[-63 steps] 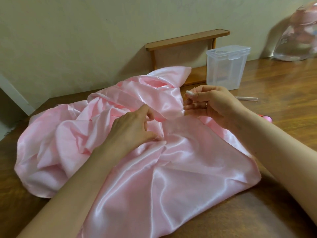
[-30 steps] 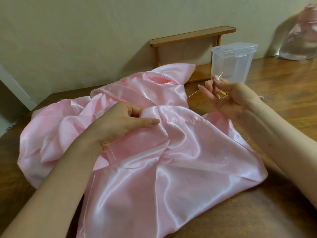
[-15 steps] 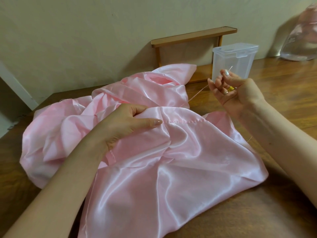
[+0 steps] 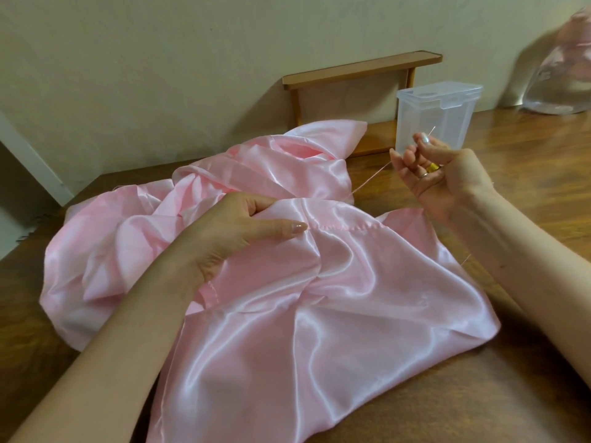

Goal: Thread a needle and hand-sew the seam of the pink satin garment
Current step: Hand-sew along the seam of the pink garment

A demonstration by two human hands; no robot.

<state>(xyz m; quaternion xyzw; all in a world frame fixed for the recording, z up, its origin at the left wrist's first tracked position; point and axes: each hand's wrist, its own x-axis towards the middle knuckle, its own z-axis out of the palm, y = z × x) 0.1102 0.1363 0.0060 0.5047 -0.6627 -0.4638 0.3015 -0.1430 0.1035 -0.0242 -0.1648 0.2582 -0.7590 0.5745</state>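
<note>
The pink satin garment (image 4: 335, 298) lies crumpled across the wooden table (image 4: 527, 193). A stitched seam (image 4: 345, 226) runs along a fold near its middle. My left hand (image 4: 236, 231) grips that fold, thumb on top at the seam's left end. My right hand (image 4: 438, 174) is raised to the right of the fabric and pinches a thin needle (image 4: 431, 132) that points up. A pale thread (image 4: 371, 179) stretches taut from this hand down to the garment. A gold ring sits on one finger.
A clear plastic box (image 4: 438, 116) with a lid stands just behind my right hand. A small wooden shelf (image 4: 361, 71) leans at the wall. A clear bag (image 4: 563, 75) sits at the far right. Bare wood shows at the right and front.
My right hand pulled the needle out of the fabric and rose up and to the right, drawing the thread taut. My left hand shifted from pinching beside the stitch to gripping the fold.
</note>
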